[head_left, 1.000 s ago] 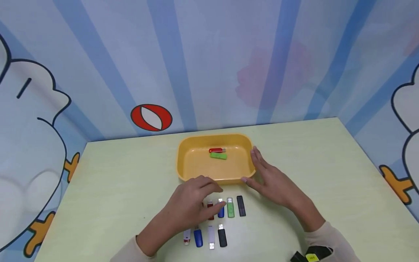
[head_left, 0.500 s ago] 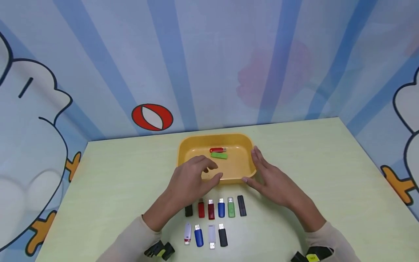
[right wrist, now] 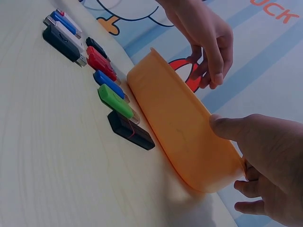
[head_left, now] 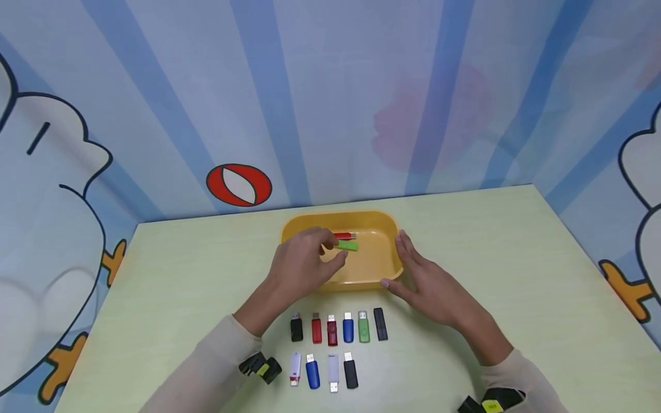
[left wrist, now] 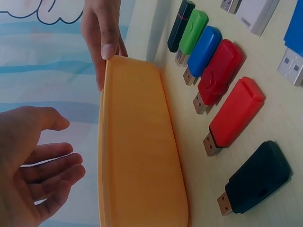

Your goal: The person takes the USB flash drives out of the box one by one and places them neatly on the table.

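Observation:
My left hand [head_left: 307, 261] hovers over the left part of a yellow tray [head_left: 372, 269], its fingers loosely bent and nothing visible between them. Inside the tray lie a red USB stick [head_left: 346, 236] and a green one [head_left: 347, 245], both partly behind the left fingers in the head view. At the tray's right front corner, my right hand [head_left: 434, 289] touches the rim, thumb on the front side and straight fingers along the right side. The left wrist view shows the left hand [left wrist: 38, 165] apart from the tray wall [left wrist: 142, 142].
In front of the tray, USB sticks lie in two rows. The back row includes a black [head_left: 296, 330], a red [head_left: 317, 330] and a green stick [head_left: 364, 329]. Nearer are a blue [head_left: 312, 374] and a white one [head_left: 333, 370]. A printed wall [head_left: 341, 103] stands behind the table.
My left hand has moved forward from above the USB stick rows to above the tray, uncovering the sticks at the left. The right hand stays at the tray's corner.

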{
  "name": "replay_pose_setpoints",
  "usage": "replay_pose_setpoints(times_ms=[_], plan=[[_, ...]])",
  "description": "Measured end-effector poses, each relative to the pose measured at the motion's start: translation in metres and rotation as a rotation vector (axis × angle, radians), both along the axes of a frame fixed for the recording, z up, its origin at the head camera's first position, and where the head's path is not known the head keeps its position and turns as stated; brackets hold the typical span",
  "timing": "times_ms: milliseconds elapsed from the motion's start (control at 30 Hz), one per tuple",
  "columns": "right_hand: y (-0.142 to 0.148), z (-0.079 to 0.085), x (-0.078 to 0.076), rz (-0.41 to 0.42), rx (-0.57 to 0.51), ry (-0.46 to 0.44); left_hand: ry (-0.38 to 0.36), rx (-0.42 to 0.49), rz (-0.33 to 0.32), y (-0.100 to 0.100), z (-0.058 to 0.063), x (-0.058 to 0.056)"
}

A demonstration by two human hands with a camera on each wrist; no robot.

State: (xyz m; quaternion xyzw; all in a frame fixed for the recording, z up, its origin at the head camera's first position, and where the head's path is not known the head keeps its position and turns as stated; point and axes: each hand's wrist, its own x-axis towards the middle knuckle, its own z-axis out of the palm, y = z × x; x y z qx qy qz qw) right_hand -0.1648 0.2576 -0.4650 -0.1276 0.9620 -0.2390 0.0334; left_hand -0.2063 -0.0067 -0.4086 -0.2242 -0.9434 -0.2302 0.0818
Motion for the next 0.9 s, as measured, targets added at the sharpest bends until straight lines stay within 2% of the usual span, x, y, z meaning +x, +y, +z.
replay_pose_setpoints(times_ms=[267,600,733,900], plan=[[0.001,0.001,0.0,0.0,-0.012,-0.009,-0.016,-0.036,0.018,0.005,-0.003,-0.013],[0.003,-0.001,0.0,0.002,-0.016,-0.001,-0.126,-0.073,0.102,0.015,-0.006,-0.037],[0.004,-0.002,-0.001,0.011,-0.027,0.01,-0.164,-0.111,0.136,0.021,-0.008,-0.046],[0.004,-0.001,-0.001,0.013,-0.031,0.003,-0.16,-0.193,0.163,0.024,-0.013,-0.052]])
